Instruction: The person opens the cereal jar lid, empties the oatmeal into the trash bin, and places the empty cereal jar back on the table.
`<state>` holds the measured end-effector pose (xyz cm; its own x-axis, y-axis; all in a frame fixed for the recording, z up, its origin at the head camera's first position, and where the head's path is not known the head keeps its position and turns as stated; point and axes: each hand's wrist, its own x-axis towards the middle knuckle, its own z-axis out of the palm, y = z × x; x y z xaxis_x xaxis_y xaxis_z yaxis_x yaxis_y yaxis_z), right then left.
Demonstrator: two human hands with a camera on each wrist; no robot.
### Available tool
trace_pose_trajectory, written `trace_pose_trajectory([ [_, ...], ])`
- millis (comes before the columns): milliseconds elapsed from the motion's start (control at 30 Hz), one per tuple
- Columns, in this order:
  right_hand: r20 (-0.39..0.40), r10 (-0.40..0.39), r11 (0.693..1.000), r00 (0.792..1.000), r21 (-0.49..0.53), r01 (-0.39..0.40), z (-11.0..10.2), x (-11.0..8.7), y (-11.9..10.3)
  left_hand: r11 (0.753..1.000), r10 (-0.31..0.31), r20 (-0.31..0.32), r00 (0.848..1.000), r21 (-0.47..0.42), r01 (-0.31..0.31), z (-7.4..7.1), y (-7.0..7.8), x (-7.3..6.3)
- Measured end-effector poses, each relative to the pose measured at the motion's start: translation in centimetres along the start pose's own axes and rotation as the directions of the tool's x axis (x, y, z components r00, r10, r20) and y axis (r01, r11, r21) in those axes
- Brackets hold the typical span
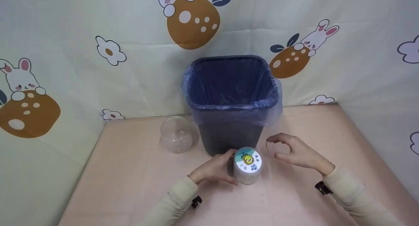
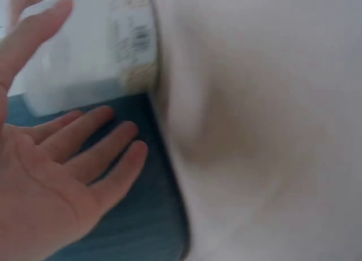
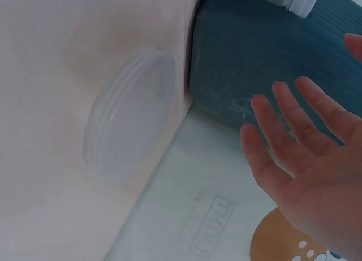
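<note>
A translucent lidded jar (image 1: pixel 247 177) stands in front of the bin, its lid printed with a yellow flower on white and teal. My left hand (image 1: pixel 212 168) is beside it in a wide C, fingertips at its far side, thumb at its near side. In the left wrist view, the thumb overlaps the jar (image 2: pixel 93 52), while the other fingers (image 2: pixel 96 151) extend nearly straight and apart from it. To the right of the jar is my right hand (image 1: pixel 301 154), fingers spread in the right wrist view, nothing in them. Near it, a clear round lid-like piece (image 3: pixel 133 108) lies on the table.
A dark bin (image 1: pixel 229 131) lined with a blue plastic bag (image 1: pixel 276 95) stands against the patterned backdrop (image 1: pixel 137 20). Left of it is a clear round bowl (image 1: pixel 176 139). A pinkish cloth (image 1: pixel 131 183) covers the table, and backdrop walls enclose both sides.
</note>
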<state>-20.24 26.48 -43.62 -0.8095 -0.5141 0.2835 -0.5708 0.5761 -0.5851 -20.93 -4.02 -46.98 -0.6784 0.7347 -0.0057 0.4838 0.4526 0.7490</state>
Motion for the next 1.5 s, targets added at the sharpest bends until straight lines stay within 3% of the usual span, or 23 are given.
trace_pose_trajectory([
  [133,0.011,-0.024,1.0,1.0,-0.019,0.024,0.4,-0.7,-0.2,0.988,-0.036,0.064,0.997,-0.148,0.045,0.6,-0.3,0.8],
  [267,0.023,-0.04,0.999,0.999,-0.031,0.041,0.5,-1.2,-0.3,0.979,-0.024,0.088,0.996,-0.198,0.041,1.4,-0.3,1.5],
  [367,0.033,-0.054,0.998,0.998,-0.03,0.055,0.5,-1.5,-0.4,0.977,-0.026,0.053,0.998,-0.209,0.037,2.1,-0.1,1.9],
  [467,0.046,-0.061,0.998,0.997,-0.019,0.062,0.6,-1.6,-0.7,0.979,-0.029,-0.024,0.999,-0.2,0.024,2.9,0.2,2.2],
  [633,0.078,-0.048,0.999,0.996,-0.01,0.049,0.7,-1.6,-1.6,0.989,-0.02,-0.131,0.991,-0.146,0.0,3.2,0.7,2.2],
  [833,0.089,-0.07,0.998,0.994,-0.003,0.07,1.1,-1.4,-3.1,0.997,-0.014,-0.138,0.99,-0.079,0.003,2.4,1.7,1.3],
  [1067,0.131,-0.082,0.996,0.988,-0.011,0.084,1.3,-0.5,-5.5,0.997,0.081,-0.209,0.975,0.023,-0.078,1.0,3.6,-0.3],
  [1167,0.143,-0.057,0.998,0.988,-0.032,0.063,1.3,0.1,-6.7,0.989,0.071,-0.254,0.965,0.146,-0.034,0.6,4.5,-1.1],
  [1300,0.156,-0.084,0.993,0.984,-0.066,0.095,1.6,0.8,-7.9,0.959,0.04,-0.295,0.955,0.281,0.047,0.4,5.5,-1.8],
  [1400,0.158,-0.123,0.991,0.98,-0.037,0.131,2.2,1.3,-8.3,0.947,0.021,-0.328,0.944,0.309,0.086,0.6,5.9,-2.2],
  [1500,0.152,-0.142,0.989,0.978,0.057,0.135,2.9,1.4,-8.3,0.944,0.006,-0.353,0.936,0.31,0.111,0.8,6.0,-2.5],
])
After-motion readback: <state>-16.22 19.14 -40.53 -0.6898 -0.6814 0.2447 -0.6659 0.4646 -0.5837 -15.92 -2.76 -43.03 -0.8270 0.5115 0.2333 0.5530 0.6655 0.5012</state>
